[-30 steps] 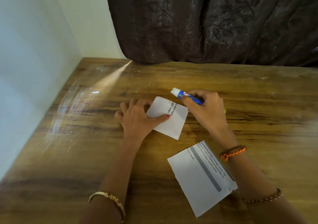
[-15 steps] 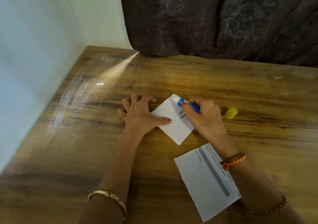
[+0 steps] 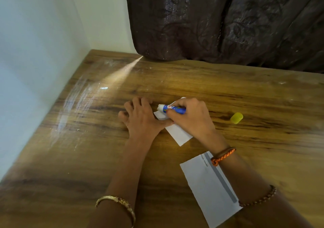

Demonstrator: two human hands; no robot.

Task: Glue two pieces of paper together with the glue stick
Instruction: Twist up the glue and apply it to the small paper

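Wooden table (image 3: 175, 80) set against a pale wall and dark curtain (image 3: 228, 21). Left hand (image 3: 140, 121) lies spread flat, fingers splayed, thumb pressing the small paper (image 3: 180, 135), probably to keep it from sliding under the strokes. Right hand (image 3: 191, 117) grips the uncapped glue stick (image 3: 172, 109), held low with its white tip at the sheet's far-left corner, just beside the left hand's fingers. Yellow cap (image 3: 236, 117) rests well right of the small paper; the second paper (image 3: 210, 189) waits nearer the person, partly under the right forearm.
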